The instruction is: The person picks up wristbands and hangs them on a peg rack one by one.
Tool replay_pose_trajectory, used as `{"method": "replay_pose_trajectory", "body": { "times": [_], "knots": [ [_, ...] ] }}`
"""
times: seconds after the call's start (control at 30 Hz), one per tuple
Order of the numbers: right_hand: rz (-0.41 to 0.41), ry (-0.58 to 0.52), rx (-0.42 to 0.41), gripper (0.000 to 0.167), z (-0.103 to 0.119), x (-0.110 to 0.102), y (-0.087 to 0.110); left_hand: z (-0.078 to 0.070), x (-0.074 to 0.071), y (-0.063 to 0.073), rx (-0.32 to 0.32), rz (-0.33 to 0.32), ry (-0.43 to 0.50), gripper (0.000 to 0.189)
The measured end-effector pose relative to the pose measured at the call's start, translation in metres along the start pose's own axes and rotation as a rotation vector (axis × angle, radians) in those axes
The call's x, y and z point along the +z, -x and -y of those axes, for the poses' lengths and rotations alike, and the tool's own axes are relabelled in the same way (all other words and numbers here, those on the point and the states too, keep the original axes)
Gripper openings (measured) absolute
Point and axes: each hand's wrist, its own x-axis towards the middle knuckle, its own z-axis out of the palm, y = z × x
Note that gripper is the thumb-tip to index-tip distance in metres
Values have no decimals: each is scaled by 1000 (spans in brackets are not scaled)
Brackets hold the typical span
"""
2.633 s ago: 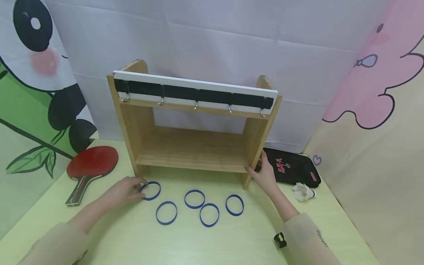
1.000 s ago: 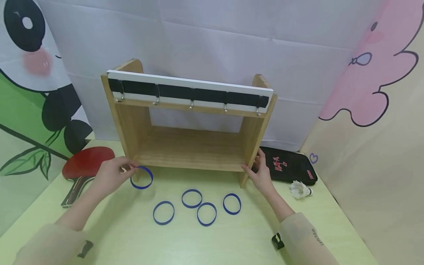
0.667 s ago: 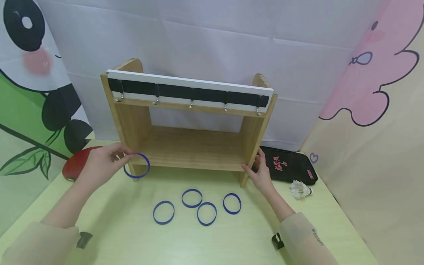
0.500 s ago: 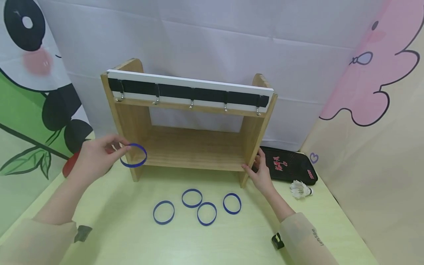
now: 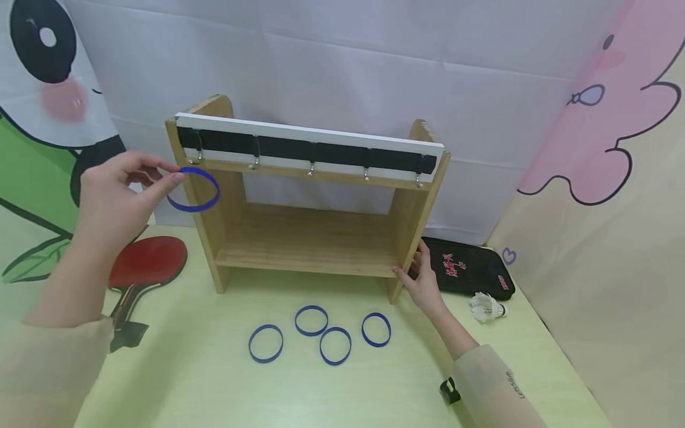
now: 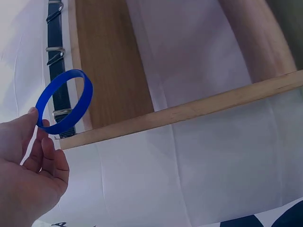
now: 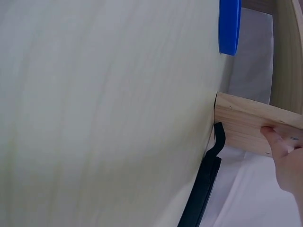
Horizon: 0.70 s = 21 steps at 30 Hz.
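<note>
My left hand [image 5: 115, 193] pinches a blue silicone wristband [image 5: 195, 208] between thumb and fingertips, in the air by the upper left of a wooden shelf [image 5: 316, 235]. Across the shelf's top front runs a white board with a black strip [image 5: 283, 146] bearing several metal hooks [image 5: 255, 161], which hold nothing. In the left wrist view the wristband [image 6: 86, 100] overlaps the end hook. My right hand [image 5: 423, 282] grips the shelf's right side panel, thumb on its front edge, the other fingers partly hidden behind. Several more blue wristbands [image 5: 266, 360] lie on the table before the shelf.
A red table tennis paddle [image 5: 152, 260] lies left of the shelf. To the right are a black case [image 5: 471, 267] and a shuttlecock [image 5: 486, 307]. A small black object [image 5: 449, 390] is beside the right sleeve. A white cloth [image 5: 348, 77] hangs behind.
My left hand has picked one wristband off the table and raised it up along the shelf's left side to near hook height. The right hand keeps its grip on the shelf.
</note>
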Motion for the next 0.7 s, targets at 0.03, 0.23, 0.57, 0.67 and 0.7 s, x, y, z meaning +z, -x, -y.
{"method": "replay_pose_trajectory", "body": {
  "times": [0.03,0.23,0.57,0.67,0.7],
  "knots": [
    [2,4,1,76,1,-1,0,-1,-1,-3,-28,2,8,29],
    [6,2,13,76,-1,-2,0,2,2,-20,-155,40,82,27],
    [-8,-3,13,80,-31,2,-5,23,13,-29,-185,73,121,22],
    [-15,-13,12,81,-38,3,-7,25,13,-28,-178,74,112,23],
    [-17,-15,9,81,-39,3,-7,25,13,-28,-178,76,109,24]
  ]
}}
